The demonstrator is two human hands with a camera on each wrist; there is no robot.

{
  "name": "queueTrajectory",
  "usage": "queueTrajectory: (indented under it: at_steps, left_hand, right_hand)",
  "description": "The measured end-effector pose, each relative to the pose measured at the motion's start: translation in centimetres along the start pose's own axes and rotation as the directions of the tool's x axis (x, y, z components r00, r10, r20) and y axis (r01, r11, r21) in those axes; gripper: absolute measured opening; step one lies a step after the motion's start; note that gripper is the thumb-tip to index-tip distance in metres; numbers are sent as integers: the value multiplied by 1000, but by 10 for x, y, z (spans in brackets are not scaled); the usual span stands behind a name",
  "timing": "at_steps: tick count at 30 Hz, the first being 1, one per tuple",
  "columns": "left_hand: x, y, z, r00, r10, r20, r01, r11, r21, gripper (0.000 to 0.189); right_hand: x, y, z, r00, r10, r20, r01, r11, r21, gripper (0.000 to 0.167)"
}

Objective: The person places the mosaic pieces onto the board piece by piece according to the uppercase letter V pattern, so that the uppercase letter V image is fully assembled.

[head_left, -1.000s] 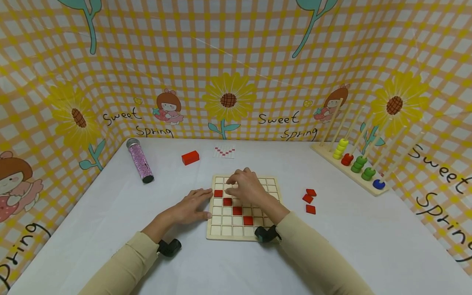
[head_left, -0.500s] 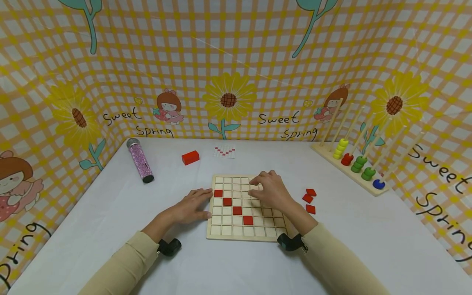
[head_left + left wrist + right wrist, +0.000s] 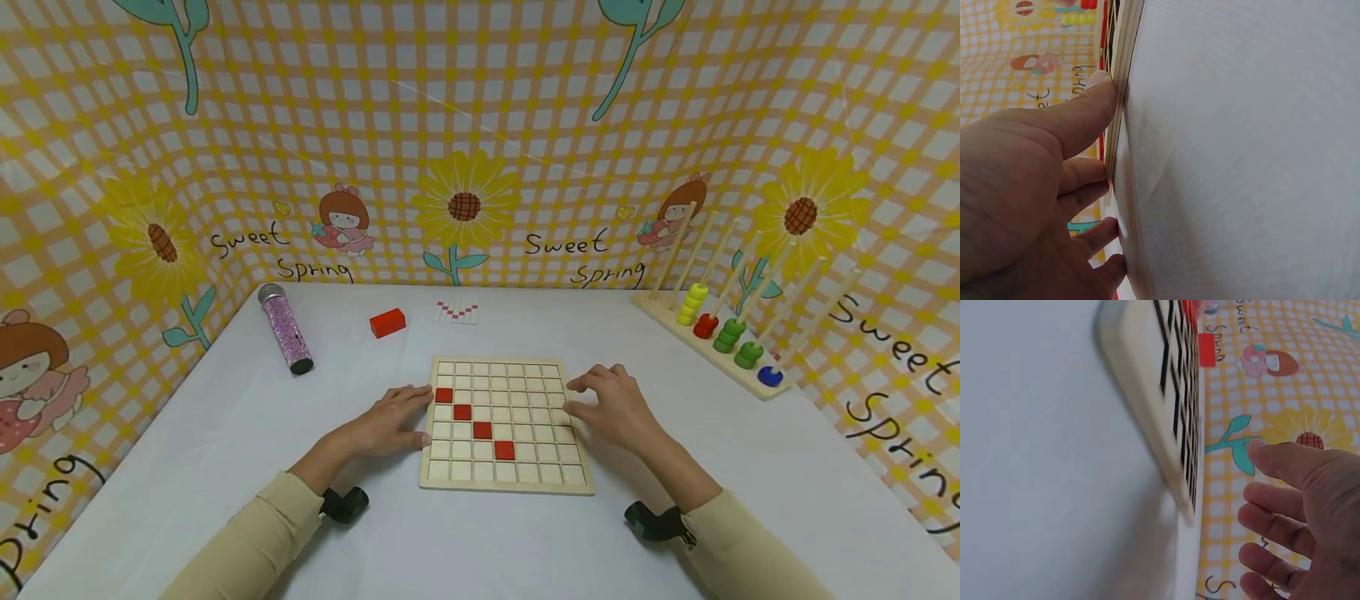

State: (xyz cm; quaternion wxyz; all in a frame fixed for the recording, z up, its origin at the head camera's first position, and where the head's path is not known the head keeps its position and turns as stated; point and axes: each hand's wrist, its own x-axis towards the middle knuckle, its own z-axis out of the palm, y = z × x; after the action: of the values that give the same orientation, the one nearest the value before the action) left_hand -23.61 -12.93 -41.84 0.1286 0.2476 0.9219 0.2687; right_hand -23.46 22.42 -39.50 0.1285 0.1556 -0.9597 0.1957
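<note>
A square wooden grid board [image 3: 525, 417] lies on the white table, with several red tiles [image 3: 482, 431] set in a diagonal of its cells. My left hand [image 3: 382, 423] rests at the board's left edge; in the left wrist view its thumb [image 3: 1088, 115] and fingers touch the rim. Beyond the opposite edge hovers my right hand [image 3: 617, 408], fingers loosely bent and thumb apart from them. Nothing is between them in the right wrist view, where the hand [image 3: 1329, 519] is above the table beside the board. The loose red tiles at the right are hidden behind this hand.
Behind the board lie a small card [image 3: 456, 312] with a red V pattern and a red block [image 3: 387, 322]. A glittery pink microphone [image 3: 285, 329] is at the back left. At the right stands a wooden peg rack [image 3: 712, 346] with coloured beads. Patterned cloth [image 3: 480, 108] walls the table's back.
My right hand has moved right, from over the board to beyond its right edge, uncovering the grid and covering the loose red tiles. My left hand stays at the left edge.
</note>
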Motion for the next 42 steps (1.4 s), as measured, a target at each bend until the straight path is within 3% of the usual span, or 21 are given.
queueTrajectory:
  at_steps: [17, 25, 42]
  left_hand:
    - [0, -1, -1, 1000, -10, 1, 10, 1000, 7, 74]
    - [0, -1, 0, 1000, -24, 3, 24, 1000, 14, 74]
    - [-1, 1, -1, 1000, 28, -8, -28, 1000, -3, 72]
  right_hand:
    - [-35, 48, -20, 996, 88, 3, -88, 996, -11, 23]
    - [-44, 59, -20, 993, 112, 24, -111, 993, -32, 29]
    - [-52, 69, -18, 990, 137, 38, -134, 989, -58, 24]
